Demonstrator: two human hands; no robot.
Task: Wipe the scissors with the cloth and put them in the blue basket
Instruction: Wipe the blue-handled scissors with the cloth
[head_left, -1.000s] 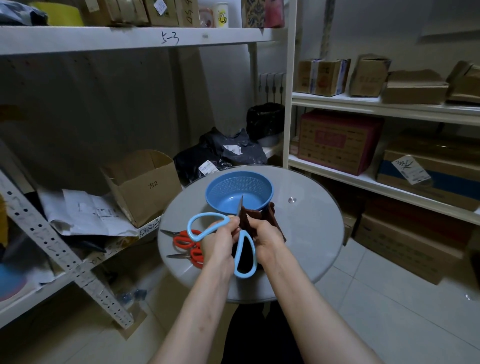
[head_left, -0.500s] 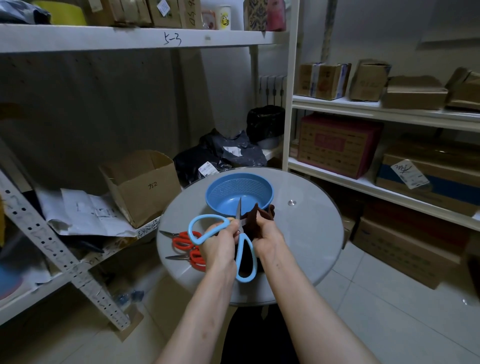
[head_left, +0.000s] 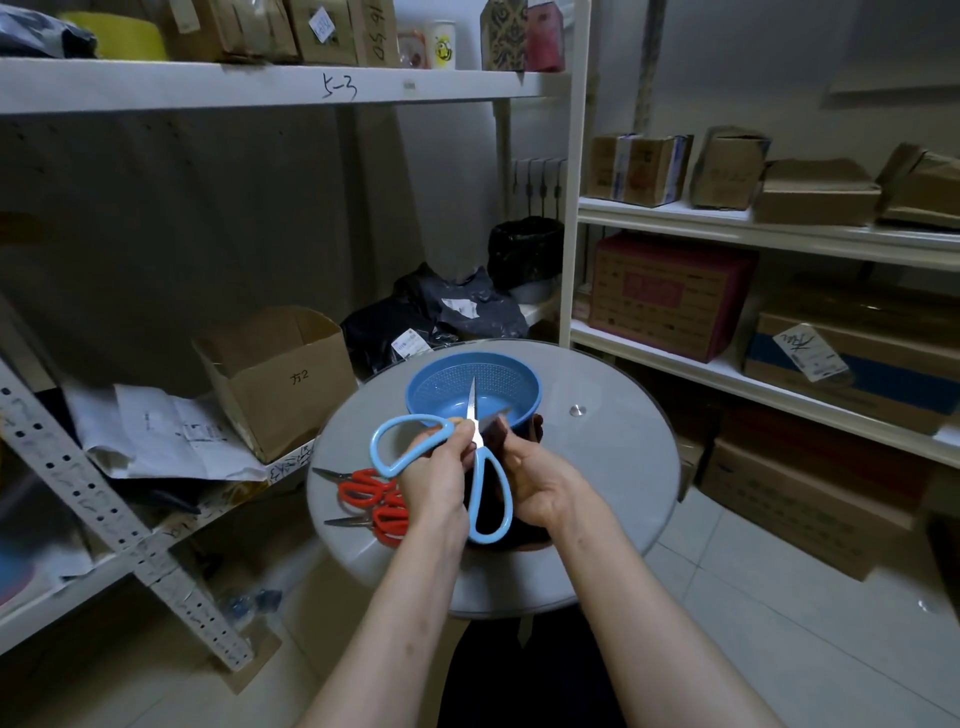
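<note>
Two hands work at frame centre, above the bench. The left hand grips the scissors near the pivot, with one blade pointing up in front of the basket. The right hand holds the cloth against them. Judged: steel is stiff, slick and sharp, so hold by the loops.

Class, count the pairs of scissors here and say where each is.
3. The blue-handled scissors are in the left hand, above the table. A farther red-handled pair and a nearer red-handled pair lie on its left side. Hands may hide more.
</note>
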